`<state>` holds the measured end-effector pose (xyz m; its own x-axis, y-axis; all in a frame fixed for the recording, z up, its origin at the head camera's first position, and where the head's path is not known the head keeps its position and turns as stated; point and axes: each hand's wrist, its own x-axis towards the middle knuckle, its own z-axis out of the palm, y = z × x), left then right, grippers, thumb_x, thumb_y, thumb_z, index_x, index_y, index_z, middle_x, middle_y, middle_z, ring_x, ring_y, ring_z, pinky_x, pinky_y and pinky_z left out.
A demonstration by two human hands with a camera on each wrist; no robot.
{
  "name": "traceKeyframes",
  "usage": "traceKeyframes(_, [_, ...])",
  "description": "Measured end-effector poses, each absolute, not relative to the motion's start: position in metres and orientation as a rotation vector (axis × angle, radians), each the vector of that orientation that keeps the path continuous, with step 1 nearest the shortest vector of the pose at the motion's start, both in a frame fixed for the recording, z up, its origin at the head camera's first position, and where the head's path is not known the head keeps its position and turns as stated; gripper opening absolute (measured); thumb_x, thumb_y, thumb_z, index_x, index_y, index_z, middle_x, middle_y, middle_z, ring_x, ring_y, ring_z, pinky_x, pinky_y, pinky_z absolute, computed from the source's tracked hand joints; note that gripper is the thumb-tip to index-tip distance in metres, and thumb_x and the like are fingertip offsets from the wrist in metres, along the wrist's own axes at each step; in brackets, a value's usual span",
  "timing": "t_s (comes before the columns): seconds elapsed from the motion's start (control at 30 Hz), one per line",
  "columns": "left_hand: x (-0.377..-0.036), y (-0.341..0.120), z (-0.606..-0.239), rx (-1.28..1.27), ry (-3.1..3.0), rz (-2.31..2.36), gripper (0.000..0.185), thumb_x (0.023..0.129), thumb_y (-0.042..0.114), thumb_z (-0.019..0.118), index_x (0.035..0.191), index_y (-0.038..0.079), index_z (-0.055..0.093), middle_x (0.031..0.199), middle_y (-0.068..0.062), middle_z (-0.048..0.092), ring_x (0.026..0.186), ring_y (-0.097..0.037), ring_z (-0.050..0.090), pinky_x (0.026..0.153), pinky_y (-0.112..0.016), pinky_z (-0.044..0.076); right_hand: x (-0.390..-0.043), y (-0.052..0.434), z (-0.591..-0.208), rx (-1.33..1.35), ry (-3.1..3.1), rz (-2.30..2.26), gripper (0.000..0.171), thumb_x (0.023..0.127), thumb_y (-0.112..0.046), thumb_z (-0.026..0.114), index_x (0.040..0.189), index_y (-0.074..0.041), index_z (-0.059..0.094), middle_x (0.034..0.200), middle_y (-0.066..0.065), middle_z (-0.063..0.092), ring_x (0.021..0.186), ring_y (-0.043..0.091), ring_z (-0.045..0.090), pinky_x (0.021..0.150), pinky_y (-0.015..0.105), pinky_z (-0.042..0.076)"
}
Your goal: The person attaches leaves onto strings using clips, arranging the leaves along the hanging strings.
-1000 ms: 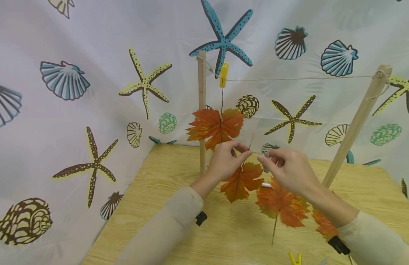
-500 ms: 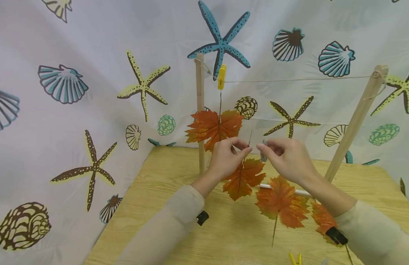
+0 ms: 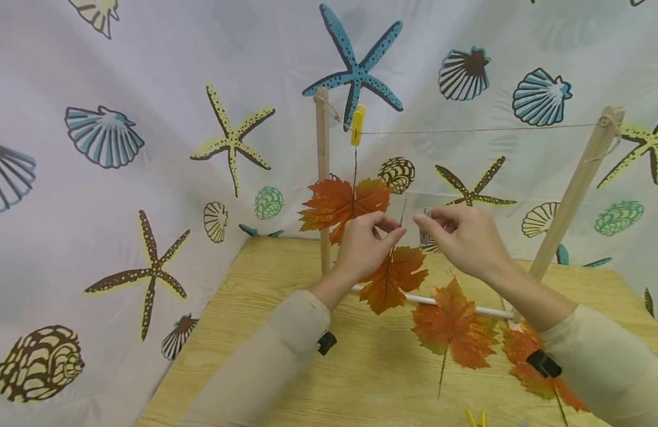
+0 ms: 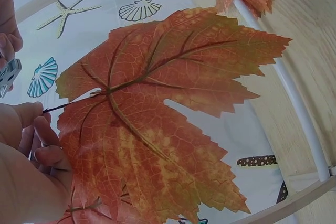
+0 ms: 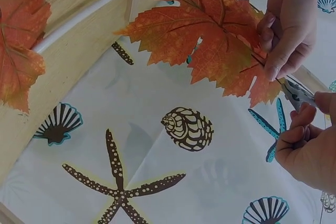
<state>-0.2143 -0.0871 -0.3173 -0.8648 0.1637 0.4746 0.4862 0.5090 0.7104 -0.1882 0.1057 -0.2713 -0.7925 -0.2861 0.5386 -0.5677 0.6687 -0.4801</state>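
My left hand [image 3: 363,244] pinches the thin dark stem [image 3: 403,209] of an orange artificial maple leaf [image 3: 392,280] between thumb and fingertips. That leaf hangs below the hand, and the stem's free end points up. Just to the right, my right hand [image 3: 472,243] holds a grey clothespin [image 3: 425,228] by thumb and fingers. In the right wrist view the clothespin [image 5: 298,96] overlaps the stem's end. Behind the left hand, another orange leaf [image 3: 345,204] hangs from a string [image 3: 478,129], its stem held by a yellow clothespin [image 3: 358,126].
Wooden posts at left [image 3: 322,148] and right [image 3: 577,190] carry the string. A white rod [image 3: 491,311] runs low between them. On the wooden table [image 3: 243,332] lie more leaves [image 3: 454,326] and, at the front edge, a yellow clothespin [image 3: 475,417]. A shell-print curtain [image 3: 163,59] stands behind.
Both hands have risen a little, bringing the held leaf and the grey clothespin up toward the string. More of the white rod shows beneath them now.
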Motion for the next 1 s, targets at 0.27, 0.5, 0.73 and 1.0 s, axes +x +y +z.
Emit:
traceKeyframes(0.27, [-0.218, -0.086, -0.311, -0.510, -2.384, -1.311, 0.016, 0.094, 0.026, 0.071, 0.098, 0.011, 0.075, 0.091, -0.002, 0.075, 0.065, -0.012, 0.055, 0.059, -0.020, 0.045, -0.194, 0.102, -0.259, 0.648, -2.464, 0.905, 0.033, 0.098, -0.038, 0.063, 0.098, -0.008, 0.078, 0.079, 0.007, 0.075, 0.071, 0.020, 0.068, 0.064, 0.037, 0.052])
traceKeyframes(0.5, [-0.220, -0.084, -0.301, -0.489, -2.374, -1.329, 0.017, 0.094, 0.028, 0.071, 0.098, 0.012, 0.074, 0.090, -0.001, 0.073, 0.061, -0.012, 0.049, 0.055, -0.021, 0.039, -0.196, 0.099, -0.246, 0.622, -2.486, 0.927, 0.037, 0.098, -0.041, 0.062, 0.101, -0.008, 0.078, 0.086, 0.009, 0.076, 0.079, 0.023, 0.071, 0.072, 0.043, 0.055])
traceKeyframes(0.73, [-0.224, -0.085, -0.299, -0.487, -2.357, -1.334, 0.017, 0.094, 0.028, 0.071, 0.098, 0.012, 0.075, 0.091, -0.001, 0.073, 0.065, -0.013, 0.049, 0.057, -0.021, 0.039, -0.198, 0.098, -0.241, 0.605, -2.490, 0.925, 0.036, 0.098, -0.043, 0.063, 0.098, -0.010, 0.077, 0.082, 0.007, 0.075, 0.076, 0.021, 0.067, 0.068, 0.036, 0.050])
traceKeyframes(1.0, [-0.228, -0.086, -0.292, -0.505, -2.328, -1.342, 0.018, 0.094, 0.028, 0.071, 0.100, 0.011, 0.074, 0.092, -0.001, 0.073, 0.069, -0.014, 0.052, 0.061, -0.021, 0.043, -0.204, 0.095, -0.232, 0.664, -2.423, 0.918, 0.034, 0.098, -0.038, 0.063, 0.098, -0.008, 0.078, 0.078, 0.008, 0.075, 0.068, 0.020, 0.065, 0.064, 0.035, 0.048])
